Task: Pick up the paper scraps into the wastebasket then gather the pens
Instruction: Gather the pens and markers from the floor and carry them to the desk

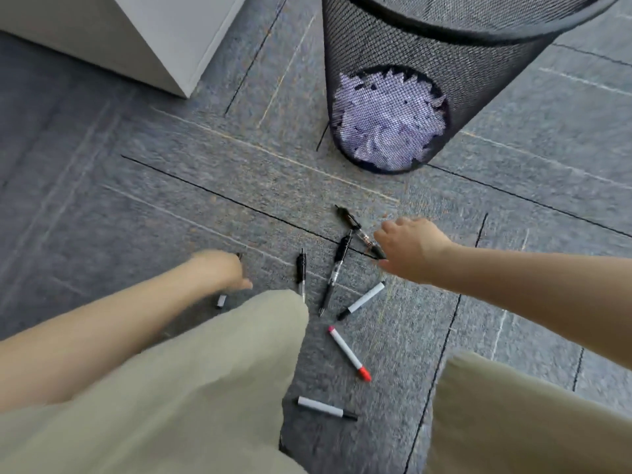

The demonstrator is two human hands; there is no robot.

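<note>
Several pens lie scattered on the grey carpet. A black pen (355, 227) runs under my right hand (410, 248), whose fingers curl down over its lower end. A second black pen (333, 273) and a third (301, 273) lie just left of it. My left hand (222, 270), blurred, curls round a marker (221, 300) whose white end sticks out below the fist. Nearer me lie a white marker with a black cap (362, 300), a red-capped marker (349, 352) and another white marker (325, 407). The black mesh wastebasket (444, 63) stands behind, paper scraps (386, 121) showing through its mesh.
A white cabinet corner (164, 39) stands on the carpet at the back left. My knees in beige trousers (191, 388) fill the lower part of the view on both sides of the pens.
</note>
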